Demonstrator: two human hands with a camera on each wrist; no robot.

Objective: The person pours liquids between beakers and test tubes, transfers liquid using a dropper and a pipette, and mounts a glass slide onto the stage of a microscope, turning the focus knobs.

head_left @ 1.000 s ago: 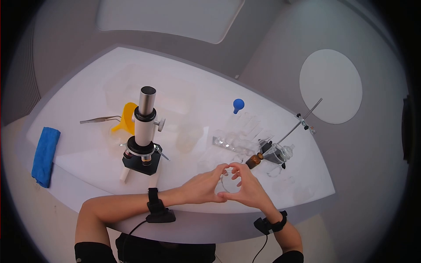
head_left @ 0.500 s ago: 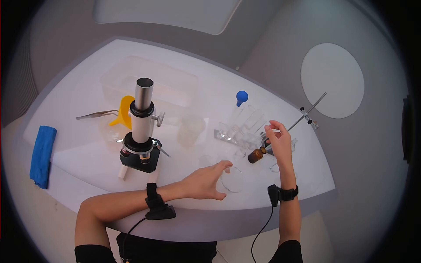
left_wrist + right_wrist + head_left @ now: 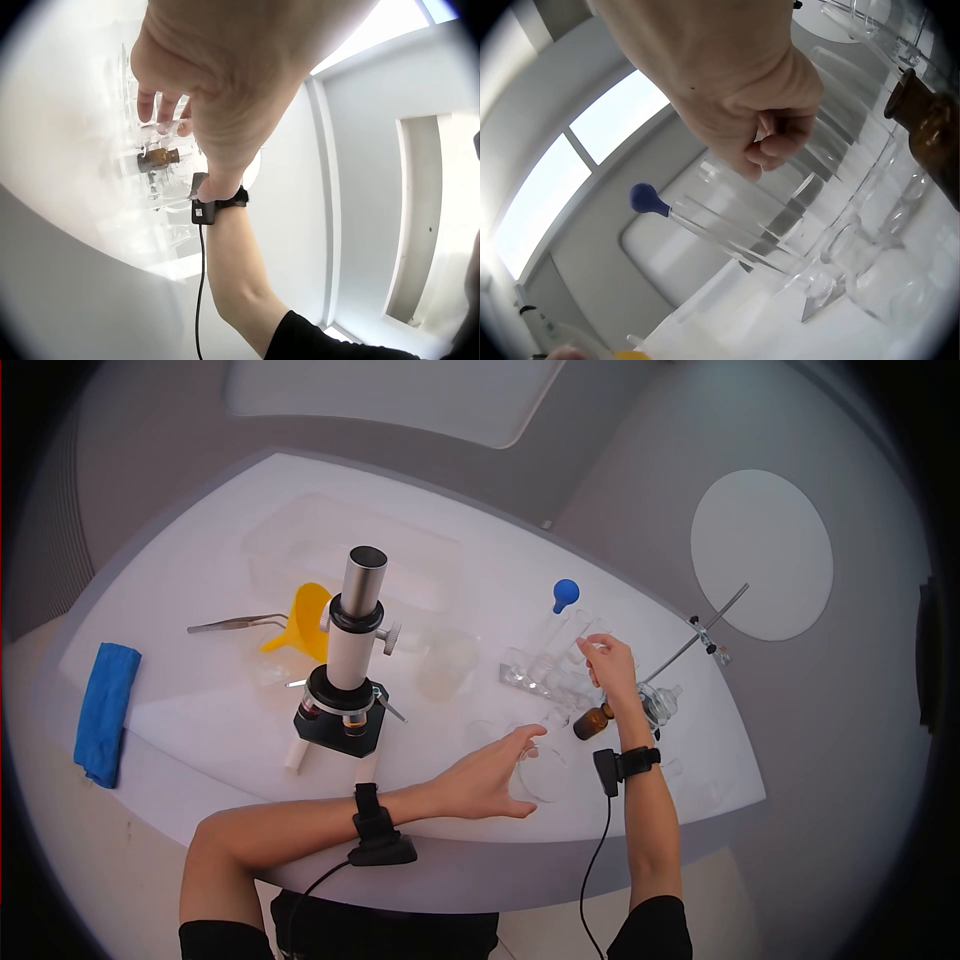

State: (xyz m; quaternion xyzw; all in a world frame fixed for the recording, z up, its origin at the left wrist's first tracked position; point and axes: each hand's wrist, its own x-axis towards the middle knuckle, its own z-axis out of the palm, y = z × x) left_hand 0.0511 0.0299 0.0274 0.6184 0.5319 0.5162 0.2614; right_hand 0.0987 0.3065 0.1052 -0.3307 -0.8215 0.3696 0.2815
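My left hand point(image 3: 478, 778) stands over the front of the table, thumb and fingers spread wide around the left side of a round clear glass dish point(image 3: 545, 792). In the left wrist view, that hand's palm fills the top and the dish is hidden. My right hand point(image 3: 612, 668) is at the upper ends of clear glass test tubes point(image 3: 742, 244), its fingers bent and the thumb tip close to them. I cannot tell whether it pinches a tube. A brown glass bottle point(image 3: 592, 723) stands just below that hand.
A microscope point(image 3: 350, 660) stands left of my left arm, with a yellow funnel point(image 3: 310, 622) and tweezers point(image 3: 235, 624) beyond it. A blue rubber bulb point(image 3: 566, 592) tops one tube. A metal stand rod point(image 3: 690, 638) leans out at right. A blue cloth point(image 3: 105, 715) lies far left.
My right hand has left the glass dish, gone up and right, then moved left to the test tubes with its fingers bending. My left hand stays beside the dish.
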